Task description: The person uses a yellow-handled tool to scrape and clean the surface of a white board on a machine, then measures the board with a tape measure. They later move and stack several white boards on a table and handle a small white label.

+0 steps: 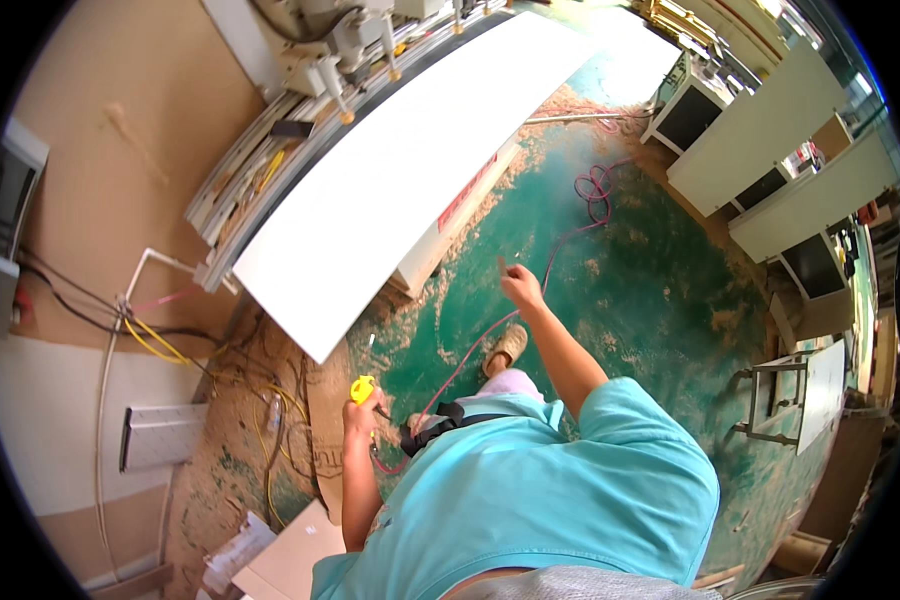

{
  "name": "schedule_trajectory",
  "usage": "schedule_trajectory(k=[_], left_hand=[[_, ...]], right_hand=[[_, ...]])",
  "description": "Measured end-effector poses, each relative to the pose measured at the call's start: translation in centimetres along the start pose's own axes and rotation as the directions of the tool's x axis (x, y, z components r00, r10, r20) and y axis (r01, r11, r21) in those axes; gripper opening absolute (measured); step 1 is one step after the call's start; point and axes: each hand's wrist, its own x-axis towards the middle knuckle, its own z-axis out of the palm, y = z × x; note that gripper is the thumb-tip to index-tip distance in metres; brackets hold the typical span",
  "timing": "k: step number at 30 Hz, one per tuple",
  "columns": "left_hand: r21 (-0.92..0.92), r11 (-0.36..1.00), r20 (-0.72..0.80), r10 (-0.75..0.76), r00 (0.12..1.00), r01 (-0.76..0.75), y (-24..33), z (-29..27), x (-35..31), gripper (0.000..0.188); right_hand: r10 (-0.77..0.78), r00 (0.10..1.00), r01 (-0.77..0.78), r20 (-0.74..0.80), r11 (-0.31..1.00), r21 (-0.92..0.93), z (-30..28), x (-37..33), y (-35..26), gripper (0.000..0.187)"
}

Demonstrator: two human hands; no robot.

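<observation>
My left hand (358,418) is closed around a yellow hand tool (363,388), whose exact kind I cannot make out. A thin pink hose (460,365) runs close below that hand and across the floor; whether it joins the tool is hidden. Out in front, my right hand (522,287) pinches a small tan flat piece (503,266), held above the green floor. A long white panel (420,150) lies on the machine bed to my left, apart from both hands.
Behind the panel stands a machine with metal rails (255,180). Yellow and black cables (270,400) tangle on the sawdust at left, near flat cardboard (295,555). The pink hose coils ahead on the floor. White panels (760,130) and a wheeled metal-frame cart (795,400) stand at right.
</observation>
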Motion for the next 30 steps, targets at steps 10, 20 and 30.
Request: schedule_trajectory(k=[10, 20, 30], left_hand=[[0.028, 0.999, 0.093, -0.043, 0.995, 0.041, 15.4, 16.4, 18.2, 0.030], [0.146, 0.988, 0.322, 0.011, 0.947, -0.060, 30.3, 37.9, 26.5, 0.024], [0.343, 0.937, 0.200, -0.001, 0.980, -0.069, 32.4, 46.2, 43.6, 0.038]], right_hand=[[0.408, 0.801, -0.392, -0.439, 0.911, 0.132, -24.8, 1.8, 22.8, 0.026], [0.214, 0.899, -0.124, -0.383, 0.962, 0.244, -33.8, 25.1, 4.2, 0.022], [-0.554, 0.832, 0.522, 0.012, 0.776, -0.353, -22.8, 58.2, -25.5, 0.018]])
